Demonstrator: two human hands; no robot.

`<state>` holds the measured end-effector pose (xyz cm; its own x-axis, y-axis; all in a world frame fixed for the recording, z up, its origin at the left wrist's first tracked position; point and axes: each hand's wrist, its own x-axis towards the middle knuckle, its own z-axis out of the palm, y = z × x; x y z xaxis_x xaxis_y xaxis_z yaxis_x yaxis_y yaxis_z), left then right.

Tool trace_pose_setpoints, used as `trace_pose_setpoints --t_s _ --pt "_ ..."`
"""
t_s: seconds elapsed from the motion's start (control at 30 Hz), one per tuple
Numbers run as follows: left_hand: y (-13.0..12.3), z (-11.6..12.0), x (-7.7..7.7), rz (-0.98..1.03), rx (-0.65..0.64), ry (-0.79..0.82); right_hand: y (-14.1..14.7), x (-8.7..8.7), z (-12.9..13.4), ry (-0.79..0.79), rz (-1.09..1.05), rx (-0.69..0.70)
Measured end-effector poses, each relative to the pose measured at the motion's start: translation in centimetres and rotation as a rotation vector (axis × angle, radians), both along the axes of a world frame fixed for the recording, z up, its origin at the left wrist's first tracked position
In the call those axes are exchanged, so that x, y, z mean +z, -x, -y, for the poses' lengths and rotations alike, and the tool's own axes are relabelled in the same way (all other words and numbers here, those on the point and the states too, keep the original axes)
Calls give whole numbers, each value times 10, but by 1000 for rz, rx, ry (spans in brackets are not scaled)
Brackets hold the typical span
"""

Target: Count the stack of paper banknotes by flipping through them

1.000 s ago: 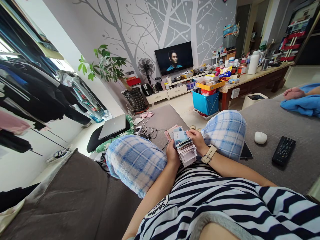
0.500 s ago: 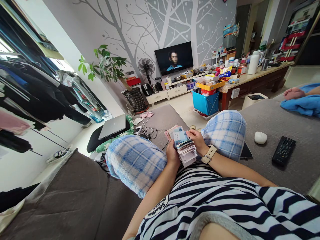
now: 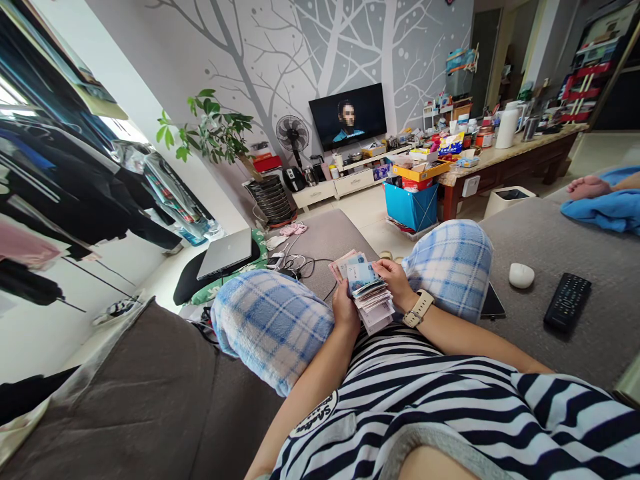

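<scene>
Between my knees, low in front of my striped shirt, is a stack of banknotes [image 3: 373, 300]. My left hand [image 3: 345, 307] is closed around the stack's left side. A few pinkish notes [image 3: 347, 265] fan out past its fingertips at the top. With thumb and finger, my right hand [image 3: 395, 279] pinches the corner of a blue banknote [image 3: 361, 272] at the top of the stack. A pale watch [image 3: 419, 309] is on my right wrist. The lower notes hang folded and layered toward my lap; their inner parts are hidden.
On the grey sofa to my right lie a remote control [image 3: 567, 301], a white rounded case [image 3: 521, 275] and a dark tablet or phone [image 3: 493, 303]. Another person's foot [image 3: 589, 187] rests farther right. A laptop [image 3: 226, 254] and cables [image 3: 300, 263] lie ahead on the left.
Both hands stay almost still on the banknotes. The pinkish notes at the top have shifted very slightly.
</scene>
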<state>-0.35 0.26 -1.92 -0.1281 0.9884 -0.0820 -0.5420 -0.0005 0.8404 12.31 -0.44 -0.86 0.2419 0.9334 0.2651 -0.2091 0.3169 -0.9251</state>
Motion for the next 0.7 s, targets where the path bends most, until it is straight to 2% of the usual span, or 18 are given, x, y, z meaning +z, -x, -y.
trace_pose_setpoints --t_s 0.7 --pt "-1 1 -1 52 -19 -6 0 4 3 -36 -31 3"
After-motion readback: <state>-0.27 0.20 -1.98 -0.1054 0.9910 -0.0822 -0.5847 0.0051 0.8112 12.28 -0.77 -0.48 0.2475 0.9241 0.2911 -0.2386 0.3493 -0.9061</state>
